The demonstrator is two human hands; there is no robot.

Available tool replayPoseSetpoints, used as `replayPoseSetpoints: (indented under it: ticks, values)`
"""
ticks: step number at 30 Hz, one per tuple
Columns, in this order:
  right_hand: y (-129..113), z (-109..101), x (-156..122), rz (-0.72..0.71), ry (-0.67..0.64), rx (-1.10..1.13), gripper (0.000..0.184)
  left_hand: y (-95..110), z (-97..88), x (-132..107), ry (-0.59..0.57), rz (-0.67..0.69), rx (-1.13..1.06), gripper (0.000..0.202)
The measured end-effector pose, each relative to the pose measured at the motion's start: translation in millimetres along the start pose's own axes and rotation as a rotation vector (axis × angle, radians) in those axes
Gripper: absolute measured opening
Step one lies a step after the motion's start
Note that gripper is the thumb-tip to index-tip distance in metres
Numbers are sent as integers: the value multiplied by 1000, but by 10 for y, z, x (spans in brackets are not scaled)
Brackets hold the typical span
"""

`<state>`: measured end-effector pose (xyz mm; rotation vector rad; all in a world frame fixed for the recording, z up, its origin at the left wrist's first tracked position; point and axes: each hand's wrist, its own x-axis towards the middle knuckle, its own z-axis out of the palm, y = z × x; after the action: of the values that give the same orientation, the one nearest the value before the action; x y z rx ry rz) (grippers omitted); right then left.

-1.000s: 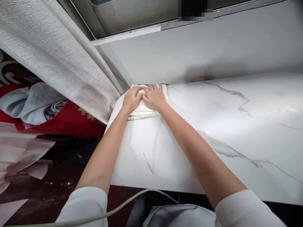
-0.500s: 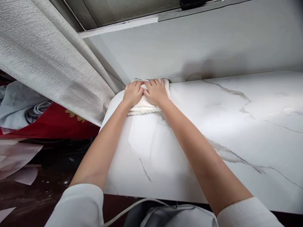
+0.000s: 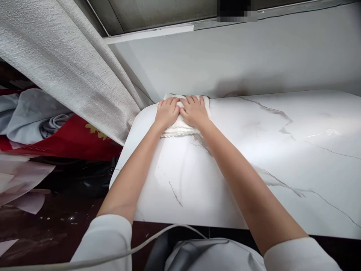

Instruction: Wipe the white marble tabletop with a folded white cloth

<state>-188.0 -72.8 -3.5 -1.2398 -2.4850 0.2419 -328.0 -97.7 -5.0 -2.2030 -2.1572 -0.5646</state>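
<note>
Cloth [image 3: 180, 122] beneath left grip [image 3: 167, 112] and right grip [image 3: 194, 112].

Both forearms [image 3: 128, 178] reach forward and converge, left hand [image 3: 167, 113] and right hand [image 3: 194, 112] palm down side by side, thumbs [image 3: 183, 112] close together.

The white cloth [image 3: 180, 123] lies flat in the upper middle of the frame, folded into layers, its wavy edges stacked along the lower side.

My left sleeve [image 3: 105, 233] and right sleeve [image 3: 299, 254] are just plain white, kinda elbow-length. Got an off-white cable [image 3: 152, 239] running across the left one too.
</note>
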Motion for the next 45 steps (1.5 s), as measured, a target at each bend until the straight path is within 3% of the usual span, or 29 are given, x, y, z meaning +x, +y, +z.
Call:
replayPoseSetpoints:
  ticks: [9, 21, 35, 45]
  values:
    - [23, -72, -345, -36, 37, 18, 47, 287, -40, -355, 1, -24, -4, 46]
    - [-159, -156, -1216, -76, 75, -75, 48, 727, -204, -1209, -6, -3, 23, 46]
    - [-479, -346, -2166, -135, 70, -93, 52, 1074, -367, -2142, -11, -3, 37, 50]
    - [-400, -477, -2485, -157, 10, -63, 54, 1342, -334, -2425, 42, -2, 20, 49]
